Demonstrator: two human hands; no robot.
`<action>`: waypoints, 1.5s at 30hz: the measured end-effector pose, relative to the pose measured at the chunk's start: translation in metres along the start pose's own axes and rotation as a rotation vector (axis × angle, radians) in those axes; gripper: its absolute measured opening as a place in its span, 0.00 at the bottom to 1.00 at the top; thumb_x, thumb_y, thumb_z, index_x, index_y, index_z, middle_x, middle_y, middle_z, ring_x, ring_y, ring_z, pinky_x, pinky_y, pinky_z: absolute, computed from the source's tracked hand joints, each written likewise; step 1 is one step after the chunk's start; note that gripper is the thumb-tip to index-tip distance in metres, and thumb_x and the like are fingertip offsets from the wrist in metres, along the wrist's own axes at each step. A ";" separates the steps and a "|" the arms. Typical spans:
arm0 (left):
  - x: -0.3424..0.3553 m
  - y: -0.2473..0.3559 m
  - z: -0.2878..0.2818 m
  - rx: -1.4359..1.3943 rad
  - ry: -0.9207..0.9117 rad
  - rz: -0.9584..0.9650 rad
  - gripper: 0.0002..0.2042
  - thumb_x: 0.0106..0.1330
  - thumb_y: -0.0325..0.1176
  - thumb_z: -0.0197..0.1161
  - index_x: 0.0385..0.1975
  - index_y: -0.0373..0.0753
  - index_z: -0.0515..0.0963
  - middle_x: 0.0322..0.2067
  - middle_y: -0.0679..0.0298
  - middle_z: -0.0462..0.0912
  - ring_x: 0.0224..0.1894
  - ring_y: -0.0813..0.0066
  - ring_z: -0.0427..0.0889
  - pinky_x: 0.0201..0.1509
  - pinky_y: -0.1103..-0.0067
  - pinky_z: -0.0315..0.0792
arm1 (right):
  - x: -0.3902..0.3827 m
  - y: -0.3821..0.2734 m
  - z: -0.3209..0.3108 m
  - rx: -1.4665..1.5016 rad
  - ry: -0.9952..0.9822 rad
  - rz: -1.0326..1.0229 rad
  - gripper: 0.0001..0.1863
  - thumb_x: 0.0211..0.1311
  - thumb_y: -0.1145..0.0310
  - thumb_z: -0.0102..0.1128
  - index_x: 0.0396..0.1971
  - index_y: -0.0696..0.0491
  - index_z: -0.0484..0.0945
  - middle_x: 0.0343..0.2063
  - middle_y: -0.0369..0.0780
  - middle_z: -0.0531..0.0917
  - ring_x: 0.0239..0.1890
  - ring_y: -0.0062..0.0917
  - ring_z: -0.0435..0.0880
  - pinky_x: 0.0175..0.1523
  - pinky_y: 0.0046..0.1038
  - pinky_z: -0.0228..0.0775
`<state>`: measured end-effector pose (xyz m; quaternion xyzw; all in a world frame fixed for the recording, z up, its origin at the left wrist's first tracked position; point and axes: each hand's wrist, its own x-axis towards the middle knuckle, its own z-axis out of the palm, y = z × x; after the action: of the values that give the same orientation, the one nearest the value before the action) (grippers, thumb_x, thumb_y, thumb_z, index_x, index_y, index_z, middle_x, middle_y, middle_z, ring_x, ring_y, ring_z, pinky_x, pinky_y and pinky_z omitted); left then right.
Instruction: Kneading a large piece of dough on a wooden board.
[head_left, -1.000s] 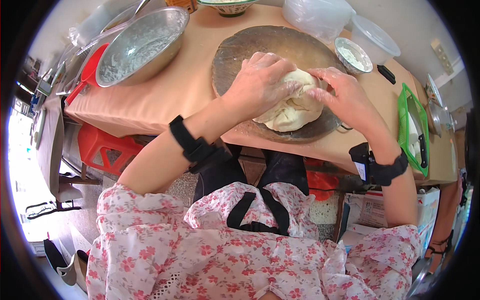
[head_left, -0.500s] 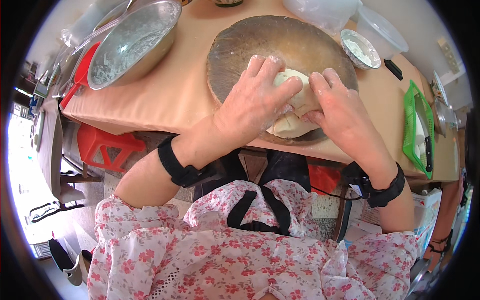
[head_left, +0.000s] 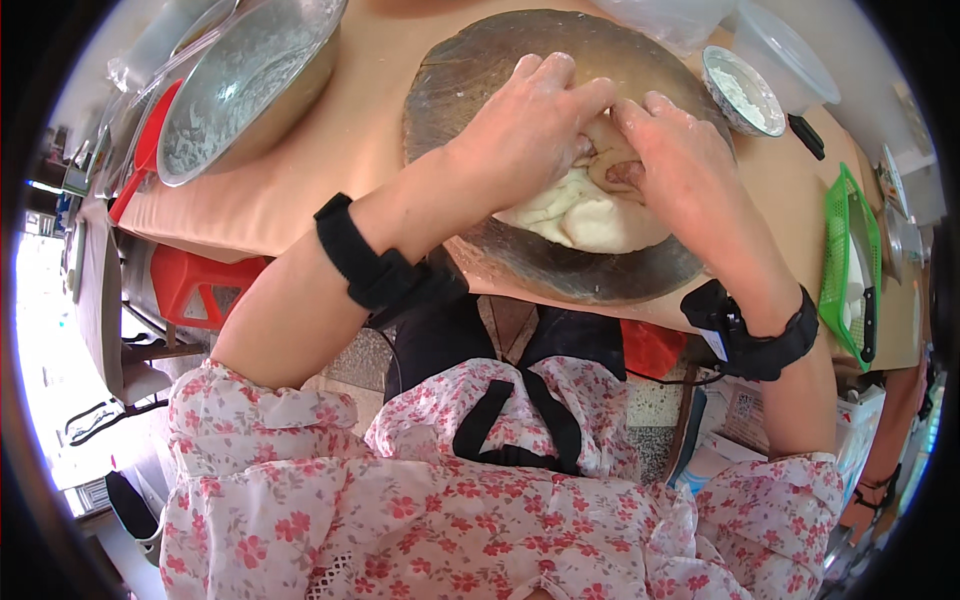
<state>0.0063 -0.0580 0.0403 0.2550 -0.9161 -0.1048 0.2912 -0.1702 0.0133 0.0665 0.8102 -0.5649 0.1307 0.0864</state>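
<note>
The round wooden board (head_left: pixel 455 75) is sitting near the front edge of the bench (head_left: pixel 375 110), its bare surface showing beyond the fingers and in a strip on the near side. Open bench is stretching between the board and the metal bowl (head_left: pixel 285 100) on the left; on the right, the flour bowl (head_left: pixel 727 110) is standing just beside the board, and the green basket (head_left: pixel 834 265) is lying farther off, past the right forearm.

The dough (head_left: pixel 605 220) is resting on the board, its fold lying between both hands and its smooth lobe bulging toward the person. The left grip (head_left: pixel 535 125) is grasping its upper left part, thumb pressing inward; the right grip (head_left: pixel 680 150) is pinching its upper right.

Compared with half a second ago, the index fingers are now nearly meeting, and more of the dough's near side is showing.
</note>
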 end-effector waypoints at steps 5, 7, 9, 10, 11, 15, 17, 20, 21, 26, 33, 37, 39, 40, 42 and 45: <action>0.018 -0.015 0.009 0.043 -0.013 -0.033 0.17 0.56 0.28 0.65 0.46 0.40 0.73 0.40 0.51 0.74 0.47 0.48 0.74 0.52 0.63 0.71 | 0.012 0.006 0.005 -0.043 0.000 0.022 0.11 0.57 0.71 0.57 0.39 0.58 0.75 0.34 0.51 0.80 0.37 0.44 0.83 0.40 0.42 0.75; 0.023 -0.020 0.011 0.085 -0.018 -0.048 0.18 0.56 0.30 0.66 0.47 0.41 0.75 0.41 0.49 0.76 0.46 0.47 0.76 0.52 0.63 0.72 | 0.018 0.008 0.010 -0.068 -0.003 0.043 0.11 0.58 0.71 0.57 0.40 0.58 0.76 0.34 0.50 0.80 0.38 0.44 0.83 0.41 0.41 0.75; 0.023 -0.021 0.015 0.057 0.047 -0.058 0.12 0.58 0.30 0.63 0.41 0.39 0.72 0.38 0.52 0.74 0.45 0.48 0.73 0.50 0.62 0.70 | 0.019 0.011 0.018 -0.097 0.036 0.087 0.11 0.58 0.71 0.57 0.41 0.57 0.76 0.34 0.49 0.81 0.37 0.43 0.83 0.39 0.41 0.76; 0.022 -0.018 0.018 0.059 0.056 -0.048 0.12 0.58 0.30 0.63 0.41 0.39 0.72 0.38 0.52 0.74 0.45 0.48 0.73 0.50 0.62 0.70 | 0.015 0.011 0.020 -0.107 0.045 0.087 0.11 0.58 0.71 0.57 0.41 0.57 0.76 0.34 0.49 0.81 0.37 0.43 0.83 0.39 0.41 0.76; 0.020 -0.016 0.020 0.075 0.091 -0.059 0.13 0.57 0.30 0.64 0.40 0.39 0.72 0.38 0.53 0.74 0.45 0.48 0.73 0.50 0.62 0.70 | 0.011 0.009 0.021 -0.102 0.083 0.105 0.11 0.58 0.71 0.57 0.41 0.56 0.75 0.34 0.48 0.80 0.37 0.43 0.84 0.38 0.41 0.76; 0.003 -0.007 0.022 0.105 0.228 -0.002 0.13 0.57 0.31 0.66 0.40 0.39 0.73 0.40 0.55 0.74 0.46 0.51 0.74 0.52 0.64 0.71 | -0.005 0.002 0.024 -0.070 0.136 0.125 0.11 0.59 0.70 0.58 0.41 0.55 0.72 0.36 0.46 0.78 0.36 0.43 0.83 0.36 0.43 0.76; -0.006 -0.002 0.015 0.096 0.228 0.024 0.13 0.57 0.31 0.66 0.40 0.39 0.73 0.41 0.55 0.74 0.47 0.52 0.74 0.52 0.65 0.71 | -0.015 -0.002 0.018 -0.035 0.163 0.093 0.11 0.60 0.70 0.59 0.40 0.55 0.71 0.36 0.46 0.77 0.35 0.44 0.83 0.37 0.43 0.76; -0.021 0.008 0.000 0.095 0.189 0.042 0.12 0.58 0.32 0.67 0.41 0.40 0.76 0.45 0.57 0.74 0.49 0.54 0.73 0.53 0.67 0.71 | -0.032 -0.009 0.005 0.046 0.170 0.050 0.12 0.60 0.69 0.60 0.40 0.55 0.71 0.38 0.47 0.76 0.36 0.45 0.82 0.38 0.42 0.76; -0.026 0.011 -0.006 0.067 0.196 0.079 0.12 0.58 0.31 0.67 0.42 0.40 0.77 0.44 0.57 0.74 0.48 0.54 0.74 0.52 0.67 0.72 | -0.037 -0.011 -0.002 0.084 0.161 0.035 0.12 0.60 0.69 0.62 0.41 0.56 0.72 0.39 0.47 0.76 0.36 0.45 0.82 0.39 0.41 0.76; -0.054 0.033 -0.026 0.175 0.258 0.244 0.12 0.56 0.29 0.68 0.41 0.41 0.80 0.43 0.59 0.74 0.45 0.57 0.74 0.49 0.67 0.72 | -0.061 -0.020 -0.031 0.208 0.141 -0.027 0.08 0.59 0.71 0.62 0.36 0.57 0.76 0.42 0.46 0.77 0.39 0.44 0.81 0.41 0.40 0.75; -0.087 0.051 -0.014 0.037 0.303 0.294 0.16 0.43 0.22 0.71 0.35 0.39 0.81 0.39 0.62 0.73 0.38 0.65 0.74 0.44 0.71 0.71 | -0.070 -0.028 -0.044 0.417 -0.032 -0.038 0.03 0.55 0.76 0.60 0.30 0.57 0.77 0.37 0.44 0.76 0.33 0.43 0.81 0.38 0.38 0.74; -0.090 0.045 0.000 0.021 0.329 0.277 0.16 0.42 0.22 0.71 0.35 0.39 0.81 0.38 0.62 0.72 0.37 0.64 0.73 0.43 0.72 0.70 | -0.067 -0.036 -0.033 0.271 -0.026 -0.076 0.02 0.54 0.77 0.58 0.28 0.56 0.77 0.36 0.43 0.75 0.30 0.41 0.81 0.35 0.36 0.75; -0.087 0.040 -0.001 0.034 0.296 0.268 0.15 0.42 0.22 0.71 0.34 0.40 0.80 0.37 0.63 0.72 0.37 0.64 0.72 0.42 0.72 0.70 | -0.064 -0.037 -0.030 0.157 -0.025 -0.125 0.02 0.53 0.77 0.56 0.27 0.56 0.77 0.36 0.44 0.75 0.28 0.39 0.82 0.33 0.35 0.75; -0.085 0.037 -0.001 0.030 0.290 0.261 0.15 0.42 0.22 0.71 0.34 0.40 0.80 0.37 0.63 0.72 0.37 0.64 0.72 0.42 0.72 0.70 | -0.061 -0.039 -0.028 0.164 -0.032 -0.124 0.02 0.53 0.77 0.56 0.27 0.56 0.77 0.36 0.44 0.75 0.28 0.39 0.82 0.33 0.35 0.75; -0.078 0.029 -0.002 0.041 0.274 0.284 0.13 0.44 0.23 0.71 0.32 0.39 0.80 0.36 0.62 0.71 0.37 0.62 0.71 0.42 0.71 0.70 | -0.055 -0.041 -0.024 0.073 -0.012 -0.150 0.03 0.52 0.77 0.56 0.27 0.56 0.77 0.36 0.46 0.74 0.28 0.36 0.83 0.33 0.35 0.76; -0.070 0.020 0.000 0.016 0.247 0.259 0.08 0.47 0.28 0.63 0.28 0.40 0.76 0.36 0.61 0.70 0.41 0.60 0.71 0.46 0.70 0.69 | -0.045 -0.044 -0.024 0.024 -0.034 -0.128 0.03 0.52 0.77 0.56 0.27 0.56 0.78 0.36 0.47 0.74 0.27 0.36 0.83 0.33 0.35 0.76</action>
<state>0.0472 -0.0038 0.0137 0.1481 -0.8993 -0.0267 0.4107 -0.1461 0.0758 0.0761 0.8478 -0.5116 0.1179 0.0751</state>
